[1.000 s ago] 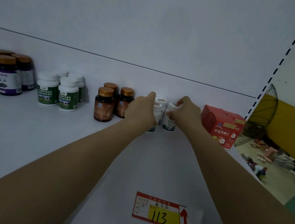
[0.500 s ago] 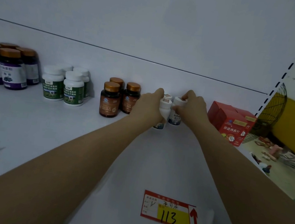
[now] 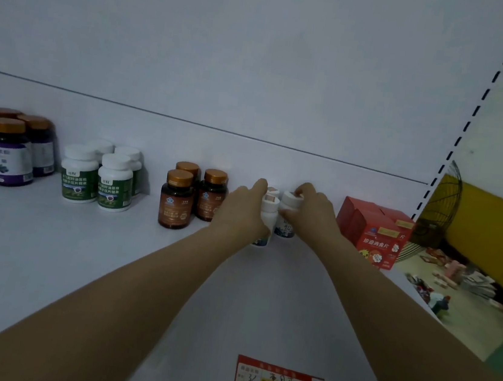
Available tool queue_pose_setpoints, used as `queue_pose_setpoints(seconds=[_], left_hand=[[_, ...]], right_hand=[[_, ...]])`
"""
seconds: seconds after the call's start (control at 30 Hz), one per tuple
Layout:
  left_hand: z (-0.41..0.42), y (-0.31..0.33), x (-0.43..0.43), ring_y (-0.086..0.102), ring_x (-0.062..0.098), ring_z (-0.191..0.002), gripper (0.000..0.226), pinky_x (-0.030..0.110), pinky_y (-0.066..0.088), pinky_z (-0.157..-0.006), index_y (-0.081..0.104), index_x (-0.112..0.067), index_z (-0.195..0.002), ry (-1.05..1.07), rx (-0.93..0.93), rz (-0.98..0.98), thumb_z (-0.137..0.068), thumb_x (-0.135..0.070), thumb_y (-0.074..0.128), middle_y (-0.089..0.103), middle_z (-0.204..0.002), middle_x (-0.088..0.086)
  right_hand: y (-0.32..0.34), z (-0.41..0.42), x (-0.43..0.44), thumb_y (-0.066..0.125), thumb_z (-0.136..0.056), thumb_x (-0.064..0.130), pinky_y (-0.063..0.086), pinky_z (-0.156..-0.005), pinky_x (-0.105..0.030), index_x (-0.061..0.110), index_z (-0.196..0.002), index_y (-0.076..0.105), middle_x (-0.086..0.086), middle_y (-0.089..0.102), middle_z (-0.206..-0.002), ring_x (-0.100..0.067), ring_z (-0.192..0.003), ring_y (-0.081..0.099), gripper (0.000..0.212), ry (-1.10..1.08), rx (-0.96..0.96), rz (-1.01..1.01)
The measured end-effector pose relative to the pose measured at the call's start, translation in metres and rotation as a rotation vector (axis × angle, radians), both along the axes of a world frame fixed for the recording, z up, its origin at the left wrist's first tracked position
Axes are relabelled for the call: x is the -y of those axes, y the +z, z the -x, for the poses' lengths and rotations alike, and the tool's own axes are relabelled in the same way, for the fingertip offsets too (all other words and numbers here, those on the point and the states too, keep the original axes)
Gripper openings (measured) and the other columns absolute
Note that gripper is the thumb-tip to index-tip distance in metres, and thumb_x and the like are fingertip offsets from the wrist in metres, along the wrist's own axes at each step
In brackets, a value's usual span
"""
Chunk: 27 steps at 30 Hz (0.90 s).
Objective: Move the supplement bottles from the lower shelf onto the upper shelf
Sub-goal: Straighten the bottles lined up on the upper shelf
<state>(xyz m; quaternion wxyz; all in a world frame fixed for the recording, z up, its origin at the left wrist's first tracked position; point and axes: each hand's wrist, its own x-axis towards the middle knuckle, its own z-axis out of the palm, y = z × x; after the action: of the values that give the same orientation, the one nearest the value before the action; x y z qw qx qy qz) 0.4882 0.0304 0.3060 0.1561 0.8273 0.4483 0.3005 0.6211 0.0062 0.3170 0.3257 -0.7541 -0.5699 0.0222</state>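
hand left (image 3: pixel 241 214) grips front white bottle (image 3: pixel 268 214) | hand right (image 3: pixel 314 214) grips neighbouring white bottle (image 3: pixel 284 229)

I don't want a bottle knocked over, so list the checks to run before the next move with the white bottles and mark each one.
1. Left grip curled round the front white bottle: ok.
2. Right grip pinching the right white bottle near its cap: ok.
3. Both bottles upright: ok.
4. Bottles resting on the shelf: cannot tell.
5. Left grip clear of the brown bottles: cannot tell.
6. Right grip apart from the red boxes: ok.
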Motion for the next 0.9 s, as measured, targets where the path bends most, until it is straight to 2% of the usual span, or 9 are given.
queue_pose_setpoints(seconds=[0.07, 0.13, 0.33, 0.37, 0.5, 0.57, 0.7, 0.8, 0.9], left_hand=[[-0.001, 0.002, 0.001, 0.056, 0.03, -0.1, 0.055, 0.039, 0.05, -0.075, 0.04, -0.014, -0.116, 0.011, -0.008, 0.008, -0.072, -0.019, 0.074, 0.055, -0.109, 0.014], [-0.001, 0.004, 0.003, 0.056, 0.032, -0.102, 0.055, 0.037, 0.047, -0.073, 0.04, -0.012, -0.116, 0.024, -0.025, 0.008, -0.073, -0.019, 0.073, 0.054, -0.112, 0.015], [0.007, 0.013, 0.015, 0.054, 0.032, -0.112, 0.074, 0.037, 0.049, -0.078, 0.035, -0.009, -0.126, 0.071, -0.052, 0.097, -0.068, -0.022, 0.08, 0.048, -0.123, 0.015], [0.01, 0.015, 0.018, 0.054, 0.031, -0.113, 0.074, 0.035, 0.048, -0.079, 0.035, -0.009, -0.126, 0.08, -0.063, 0.11, -0.069, -0.022, 0.08, 0.048, -0.125, 0.015], [0.024, 0.014, 0.032, 0.055, 0.029, -0.112, 0.063, 0.033, 0.049, -0.083, 0.04, -0.005, -0.125, 0.077, -0.138, 0.144, -0.076, -0.021, 0.076, 0.05, -0.126, 0.016], [0.032, 0.013, 0.04, 0.057, 0.028, -0.108, 0.053, 0.028, 0.047, -0.077, 0.044, -0.004, -0.124, 0.058, -0.192, 0.137, -0.081, -0.018, 0.071, 0.053, -0.125, 0.015], [0.052, 0.009, 0.055, 0.053, 0.021, -0.086, 0.03, 0.021, 0.042, -0.06, 0.054, -0.003, -0.114, 0.021, -0.274, 0.153, -0.088, -0.017, 0.062, 0.058, -0.107, 0.012], [0.067, 0.004, 0.068, 0.05, 0.02, -0.086, 0.024, 0.025, 0.042, -0.07, 0.055, -0.005, -0.109, 0.025, -0.291, 0.176, -0.089, -0.017, 0.06, 0.051, -0.098, 0.007], [0.081, 0.005, 0.088, 0.048, 0.018, -0.088, 0.032, 0.026, 0.04, -0.072, 0.056, -0.002, -0.117, 0.021, -0.296, 0.15, -0.089, -0.017, 0.06, 0.048, -0.098, 0.006]], right_hand=[[0.003, 0.002, 0.007, 0.06, -0.087, 0.021, 0.045, -0.09, -0.036, 0.016, -0.139, 0.038, -0.019, 0.048, -0.127, -0.035, -0.112, 0.053, 0.056, 0.01, -0.002, 0.019], [0.006, 0.004, 0.016, 0.058, -0.089, 0.018, 0.042, -0.09, -0.034, 0.018, -0.143, 0.033, -0.02, 0.043, -0.129, -0.035, -0.114, 0.05, 0.06, 0.006, 0.023, 0.047], [0.017, 0.013, 0.049, 0.054, -0.09, 0.022, 0.043, -0.079, -0.033, 0.01, -0.132, 0.041, -0.016, 0.048, -0.122, -0.033, -0.113, 0.053, 0.046, -0.021, 0.177, 0.096], [0.019, 0.015, 0.056, 0.055, -0.09, 0.022, 0.045, -0.081, -0.034, 0.009, -0.132, 0.042, -0.016, 0.049, -0.122, -0.032, -0.113, 0.053, 0.045, -0.032, 0.184, 0.104], [0.023, 0.021, 0.084, 0.056, -0.091, 0.019, 0.048, -0.088, -0.035, 0.007, -0.132, 0.044, -0.017, 0.053, -0.128, -0.03, -0.111, 0.055, 0.045, -0.057, 0.223, 0.165], [0.022, 0.025, 0.096, 0.056, -0.091, 0.018, 0.047, -0.088, -0.034, 0.007, -0.132, 0.046, -0.016, 0.053, -0.13, -0.03, -0.112, 0.055, 0.044, -0.059, 0.251, 0.212], [0.018, 0.035, 0.118, 0.054, -0.092, 0.021, 0.046, -0.091, -0.032, 0.01, -0.135, 0.047, -0.013, 0.053, -0.134, -0.028, -0.117, 0.054, 0.045, -0.069, 0.295, 0.288], [0.013, 0.046, 0.134, 0.054, -0.093, 0.023, 0.045, -0.094, -0.031, 0.011, -0.137, 0.046, -0.012, 0.052, -0.137, -0.026, -0.121, 0.053, 0.047, -0.048, 0.315, 0.328], [0.011, 0.058, 0.15, 0.054, -0.093, 0.024, 0.043, -0.096, -0.03, 0.012, -0.137, 0.047, -0.01, 0.052, -0.138, -0.025, -0.123, 0.051, 0.046, -0.024, 0.331, 0.336]])
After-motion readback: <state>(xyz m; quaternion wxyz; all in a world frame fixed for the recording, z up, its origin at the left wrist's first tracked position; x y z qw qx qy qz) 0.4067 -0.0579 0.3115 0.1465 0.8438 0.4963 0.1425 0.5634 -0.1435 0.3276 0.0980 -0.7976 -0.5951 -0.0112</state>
